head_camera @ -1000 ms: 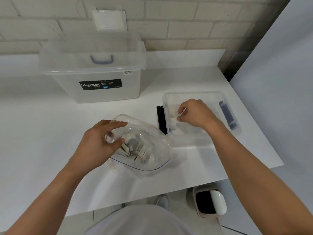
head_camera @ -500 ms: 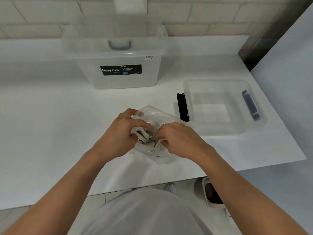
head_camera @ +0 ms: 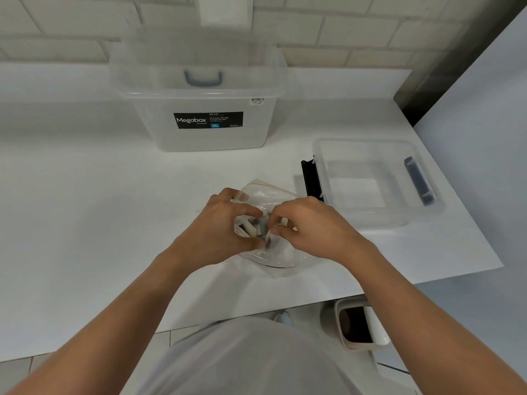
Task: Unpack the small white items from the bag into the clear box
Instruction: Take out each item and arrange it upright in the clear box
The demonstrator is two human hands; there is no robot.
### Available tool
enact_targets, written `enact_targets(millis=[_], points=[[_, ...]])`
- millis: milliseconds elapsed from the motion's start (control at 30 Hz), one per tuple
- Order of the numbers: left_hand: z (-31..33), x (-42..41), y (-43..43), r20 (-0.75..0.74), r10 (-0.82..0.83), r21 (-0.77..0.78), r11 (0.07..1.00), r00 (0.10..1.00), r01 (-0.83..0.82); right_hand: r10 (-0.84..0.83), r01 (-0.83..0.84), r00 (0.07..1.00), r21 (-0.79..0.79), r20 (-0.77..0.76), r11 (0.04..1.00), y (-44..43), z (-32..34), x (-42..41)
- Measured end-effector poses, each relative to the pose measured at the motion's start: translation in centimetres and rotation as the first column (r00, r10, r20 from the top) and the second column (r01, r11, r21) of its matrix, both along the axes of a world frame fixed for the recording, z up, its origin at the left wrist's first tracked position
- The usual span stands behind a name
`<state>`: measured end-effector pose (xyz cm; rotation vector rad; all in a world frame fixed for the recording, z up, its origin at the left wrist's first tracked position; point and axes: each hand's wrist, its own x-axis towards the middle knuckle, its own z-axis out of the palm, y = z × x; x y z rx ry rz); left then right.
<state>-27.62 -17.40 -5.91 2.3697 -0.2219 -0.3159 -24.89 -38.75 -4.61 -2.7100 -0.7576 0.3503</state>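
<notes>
Hands (head_camera: 216,232) (head_camera: 313,226) both curled on bag (head_camera: 271,192).

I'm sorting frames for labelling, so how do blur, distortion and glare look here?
Head view: wide-angle bending bows the brick lines of the wall. Head view: the big box is smeared along its top rim, though its label reads sharp. Head view: soft light, faint shadows under the left hand and right hand; the bag glints, veiling the white items.
</notes>
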Motion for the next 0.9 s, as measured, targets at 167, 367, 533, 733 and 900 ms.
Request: enact_targets(millis=[167, 367, 533, 733, 900], points=[[0.3, 0.1, 0.0, -0.05, -0.002, -0.044, 0.999, 0.999, 0.0, -0.225, 0.262, 0.965, 0.411, -0.137, 0.873, -0.5, 1.0, -0.1], [0.9, 0.2, -0.2, -0.046, 0.025, -0.169, 0.985, 0.999, -0.033, -0.296, 0.409, 0.91, 0.514, -0.29, 0.754, -0.4, 1.3, -0.5], [0.6, 0.5, -0.1, -0.09, 0.092, -0.198, 0.974, 0.992, -0.108, -0.357, 0.495, 0.868, 0.541, -0.345, 0.68, -0.2, 1.4, -0.9], [0.4, 0.3, -0.3, -0.127, 0.213, -0.306, 0.921, 0.969, -0.243, -0.398, 0.565, 0.824, 0.552, -0.402, 0.613, 0.1, 0.8, -1.8], [0.3, 0.4, -0.4, -0.132, 0.222, -0.302, 0.919, 0.966, -0.252, -0.362, 0.601, 0.799, 0.608, -0.481, 0.519, 0.4, 0.8, -1.5]])
